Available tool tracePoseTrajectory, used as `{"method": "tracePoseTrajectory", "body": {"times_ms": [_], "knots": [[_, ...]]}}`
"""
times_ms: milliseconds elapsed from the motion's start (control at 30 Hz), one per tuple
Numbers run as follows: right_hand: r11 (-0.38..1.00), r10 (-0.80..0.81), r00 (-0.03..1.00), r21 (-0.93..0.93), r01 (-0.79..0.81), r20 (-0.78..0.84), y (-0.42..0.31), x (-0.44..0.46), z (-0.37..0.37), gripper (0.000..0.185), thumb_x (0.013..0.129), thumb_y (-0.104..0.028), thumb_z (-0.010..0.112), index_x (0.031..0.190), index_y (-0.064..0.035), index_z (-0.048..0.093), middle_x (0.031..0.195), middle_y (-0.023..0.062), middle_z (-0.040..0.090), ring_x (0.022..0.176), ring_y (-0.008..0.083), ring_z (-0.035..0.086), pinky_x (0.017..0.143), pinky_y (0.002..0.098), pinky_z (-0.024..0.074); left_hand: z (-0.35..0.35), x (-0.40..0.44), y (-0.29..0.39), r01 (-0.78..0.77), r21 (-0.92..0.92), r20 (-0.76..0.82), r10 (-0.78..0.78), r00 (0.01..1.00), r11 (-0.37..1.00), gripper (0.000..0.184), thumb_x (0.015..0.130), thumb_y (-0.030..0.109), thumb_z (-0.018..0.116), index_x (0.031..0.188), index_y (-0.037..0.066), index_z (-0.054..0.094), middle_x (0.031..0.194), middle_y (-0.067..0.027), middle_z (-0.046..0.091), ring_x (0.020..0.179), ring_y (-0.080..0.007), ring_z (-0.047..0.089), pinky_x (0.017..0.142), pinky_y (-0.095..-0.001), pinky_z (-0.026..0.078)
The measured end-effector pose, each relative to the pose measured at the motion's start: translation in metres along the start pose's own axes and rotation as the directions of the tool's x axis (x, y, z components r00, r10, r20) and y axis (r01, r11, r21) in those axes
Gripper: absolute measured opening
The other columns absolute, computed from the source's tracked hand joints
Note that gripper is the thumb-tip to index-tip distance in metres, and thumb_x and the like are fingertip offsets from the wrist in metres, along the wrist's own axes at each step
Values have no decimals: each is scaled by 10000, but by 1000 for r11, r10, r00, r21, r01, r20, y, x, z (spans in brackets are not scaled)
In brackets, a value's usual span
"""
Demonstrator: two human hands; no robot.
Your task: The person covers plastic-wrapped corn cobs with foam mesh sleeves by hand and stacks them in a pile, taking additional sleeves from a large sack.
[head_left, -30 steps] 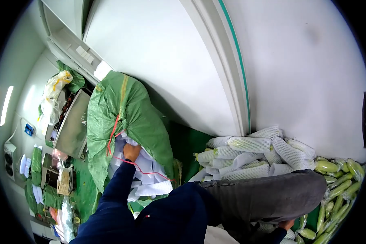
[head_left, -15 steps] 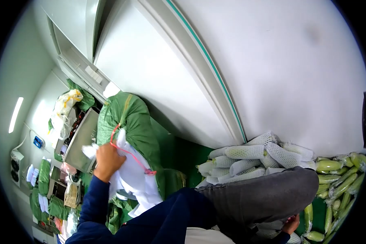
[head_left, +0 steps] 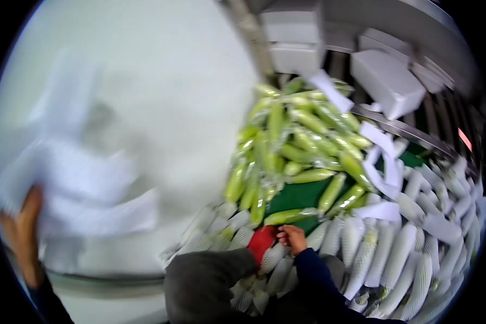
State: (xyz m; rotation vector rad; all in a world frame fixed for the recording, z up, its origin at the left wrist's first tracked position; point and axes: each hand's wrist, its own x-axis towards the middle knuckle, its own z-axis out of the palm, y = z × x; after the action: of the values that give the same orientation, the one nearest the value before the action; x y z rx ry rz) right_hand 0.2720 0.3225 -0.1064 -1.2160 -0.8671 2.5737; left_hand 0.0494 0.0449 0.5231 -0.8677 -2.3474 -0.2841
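My left hand, at the far left, is closed on a bunch of white foam sleeves. Motion blurs the bunch, so I cannot count its pieces. Low in the middle, my right hand has its fingers curled in. Whatever it may hold is hidden. Just left of it a red patch shows beside my grey-clad knee. Beyond the right hand lies a heap of light green zucchini-like vegetables in clear film. Many more in white foam net sleeves lie around my legs.
A pale wall or panel fills the left side. At the back right, white foam boxes rest on a rack of dark rollers with a metal edge. Loose white foam strips lie over the heap. Green flooring shows between vegetables.
The view has swung right, away from the green sack, to the vegetable heap. My left hand now carries the white foam sleeves clear of the sack. My right hand has come up beside my knee.
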Motion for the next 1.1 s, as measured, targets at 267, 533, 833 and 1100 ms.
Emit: {"method": "tracePoseTrajectory", "body": {"times_ms": [267,533,833,1100], "knots": [[979,-123,954,123,161,-273,5,9,-16,218,966,-244,587,948,-51,686,714,41,683,534,97,588,453,240,409,301,8,381,-834,-529,-571,660,488,158,383,706,162,729,1025,-14,610,1058,-180,649,859,-348,673,690,-406,540],[978,-209,920,-50,204,-331,8,25,-14,196,986,-168,591,1068,-9,671,860,77,690,649,128,613,603,266,505,505,-191,489,-644,-732,-28,935,354,222,680,777,250,753,1376,48,504,1439,-249,405,1265,-413,437,999,-506,385],[573,-779,551,-696,433,-299,-47,1,-16,200,883,-31,655,1080,5,656,889,98,700,783,193,662,723,342,529,522,-217,326,-187,-978,-46,765,642,97,194,759,177,792,897,77,698,882,-76,674,736,-267,640,646,-351,525],[-81,-975,223,-964,-253,23,-132,2,-66,506,768,-278,801,1147,-10,601,933,153,686,791,365,652,754,427,536,550,-260,237,564,-717,697,430,574,409,155,896,134,693,853,-13,665,756,-79,677,676,-123,618,622,-285,494]]}}
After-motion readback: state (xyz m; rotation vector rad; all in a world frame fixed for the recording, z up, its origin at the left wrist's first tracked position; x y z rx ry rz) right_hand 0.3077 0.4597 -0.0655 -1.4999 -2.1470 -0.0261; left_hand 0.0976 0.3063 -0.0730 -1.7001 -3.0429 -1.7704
